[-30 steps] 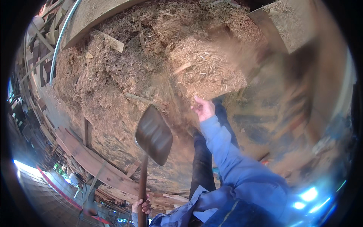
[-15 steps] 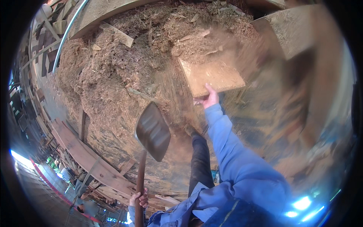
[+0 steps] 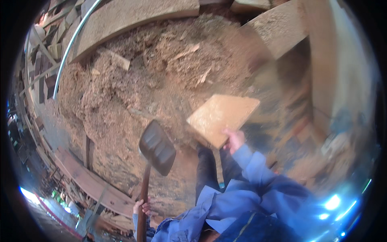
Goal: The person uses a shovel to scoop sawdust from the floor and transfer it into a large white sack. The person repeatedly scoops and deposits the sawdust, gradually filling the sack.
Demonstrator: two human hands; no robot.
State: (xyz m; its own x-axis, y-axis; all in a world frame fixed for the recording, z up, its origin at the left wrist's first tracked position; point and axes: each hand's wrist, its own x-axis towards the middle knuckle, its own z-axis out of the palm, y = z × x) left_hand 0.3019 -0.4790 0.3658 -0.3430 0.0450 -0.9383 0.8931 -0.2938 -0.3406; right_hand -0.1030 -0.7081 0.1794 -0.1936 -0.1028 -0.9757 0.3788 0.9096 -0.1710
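A shovel [image 3: 158, 147] with a dark ribbed blade and a brown wooden handle is held upright on my left. My left hand [image 3: 143, 206] is wrapped round its handle, well below the blade. My right hand [image 3: 235, 140] grips the near edge of a flat, light-coloured wooden board [image 3: 225, 115], thumb on top and fingers underneath. The board hangs in front of my legs, with a little sawdust on its face. Beyond both lies a large heap of sawdust and shavings [image 3: 121, 92].
Thick timber [image 3: 137, 18] borders the heap at the back. Several wood chips and a short offcut [image 3: 117, 59] lie on it. Long planks [image 3: 90, 175] run along the left. A blurred upright beam [image 3: 322, 60] stands at the right. A pale curved hose or strip [image 3: 72, 44] is at the far left.
My right hand has drawn the board back from the heap toward my body and turned it; most sawdust has left its far end. The shovel has shifted slightly left.
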